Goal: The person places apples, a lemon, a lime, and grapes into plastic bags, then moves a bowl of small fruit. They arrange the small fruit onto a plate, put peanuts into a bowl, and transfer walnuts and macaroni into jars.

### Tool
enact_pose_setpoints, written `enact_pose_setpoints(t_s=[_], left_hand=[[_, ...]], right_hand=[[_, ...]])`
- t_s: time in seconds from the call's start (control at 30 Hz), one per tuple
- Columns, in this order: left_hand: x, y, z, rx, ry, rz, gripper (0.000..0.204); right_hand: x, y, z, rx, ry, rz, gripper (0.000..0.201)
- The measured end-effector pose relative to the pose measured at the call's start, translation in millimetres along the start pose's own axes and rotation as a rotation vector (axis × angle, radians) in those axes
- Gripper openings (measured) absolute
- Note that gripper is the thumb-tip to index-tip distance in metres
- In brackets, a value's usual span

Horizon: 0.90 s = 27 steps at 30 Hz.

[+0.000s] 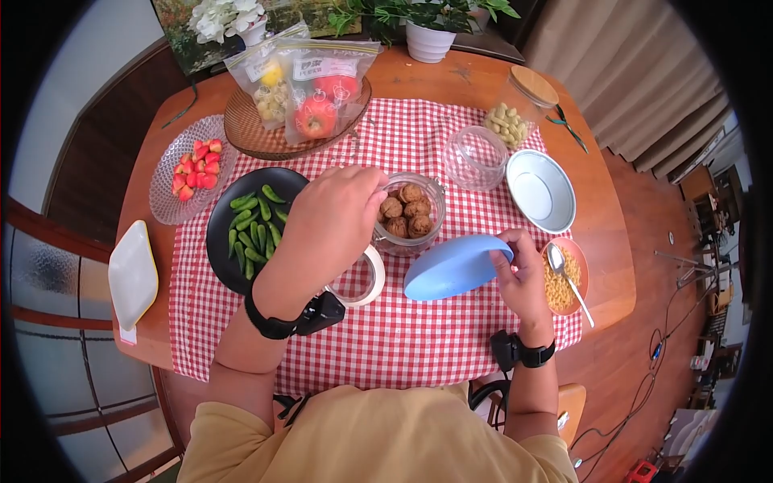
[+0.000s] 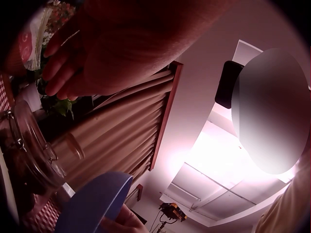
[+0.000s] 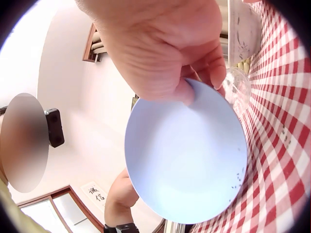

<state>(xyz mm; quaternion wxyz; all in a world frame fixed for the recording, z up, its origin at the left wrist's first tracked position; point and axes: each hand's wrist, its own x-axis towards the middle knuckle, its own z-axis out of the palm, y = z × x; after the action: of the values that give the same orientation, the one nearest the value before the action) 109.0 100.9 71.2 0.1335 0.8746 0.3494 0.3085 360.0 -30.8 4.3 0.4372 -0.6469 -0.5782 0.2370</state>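
Observation:
A glass jar [image 1: 429, 187] with a clasp holds several walnuts [image 1: 417, 208]. My left hand [image 1: 342, 213] hangs at the jar's left edge; whether it touches the glass I cannot tell. The left wrist view shows that hand [image 2: 87, 58] with relaxed fingers and nothing in them, near the open jar [image 2: 34, 141]. My right hand [image 1: 523, 278] pinches the rim of a blue bowl [image 1: 451, 270], tilted on its side in front of the jar. In the right wrist view the thumb of that hand [image 3: 165, 53] lies inside the bowl [image 3: 184, 155], which has only small dark specks.
A black plate [image 1: 221, 233] of green peppers and a tape roll [image 1: 374, 278] lie left of the bowl. Around them stand strawberries [image 1: 201, 169], bagged fruit [image 1: 316, 117], a clear bowl [image 1: 475, 157], a peanut jar [image 1: 507, 125], a white bowl [image 1: 541, 191] and a pasta bowl [image 1: 581, 262] with a spoon.

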Motion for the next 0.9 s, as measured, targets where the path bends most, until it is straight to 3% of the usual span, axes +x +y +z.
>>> enact_pose_setpoints(t_s=[0.13,0.33,0.4,0.53,0.67,0.73,0.8,0.87,0.9], left_hand=[[0.0,0.9,-0.9,-0.021,-0.034,-0.057,0.016],[0.8,0.6,2.5,-0.008,0.004,-0.02,0.012],[1.6,1.4,2.8,-0.012,0.007,-0.025,0.012],[1.7,2.9,1.0,-0.011,0.037,-0.021,0.012],[-0.6,11.5,-5.0,-0.007,0.053,-0.042,0.016],[-9.9,10.7,-3.9,0.021,0.017,-0.027,0.02],[-21.9,10.7,-6.0,0.047,-0.017,-0.012,0.024],[-36.6,11.6,-10.5,0.019,-0.173,-0.075,0.029],[-44.7,11.7,-11.0,-0.004,-0.171,-0.086,0.031]], right_hand=[[2.1,8.7,4.9,0.178,0.052,-0.18,0.015],[9.0,19.3,11.8,0.157,0.093,-0.207,0.023],[9.2,23.1,15.8,0.362,0.193,-0.192,0.023],[10.3,32.7,11.1,0.128,0.134,-0.195,0.022],[9.0,38.4,12.8,0.445,0.249,-0.104,0.019],[7.7,36.8,13.5,0.444,0.25,-0.104,0.016],[4.6,35.9,14.2,0.565,0.194,0.046,0.011],[3.4,27.1,11.7,0.542,0.156,0.059,0.009],[1.9,25.2,11.3,0.599,0.044,0.1,0.01]])
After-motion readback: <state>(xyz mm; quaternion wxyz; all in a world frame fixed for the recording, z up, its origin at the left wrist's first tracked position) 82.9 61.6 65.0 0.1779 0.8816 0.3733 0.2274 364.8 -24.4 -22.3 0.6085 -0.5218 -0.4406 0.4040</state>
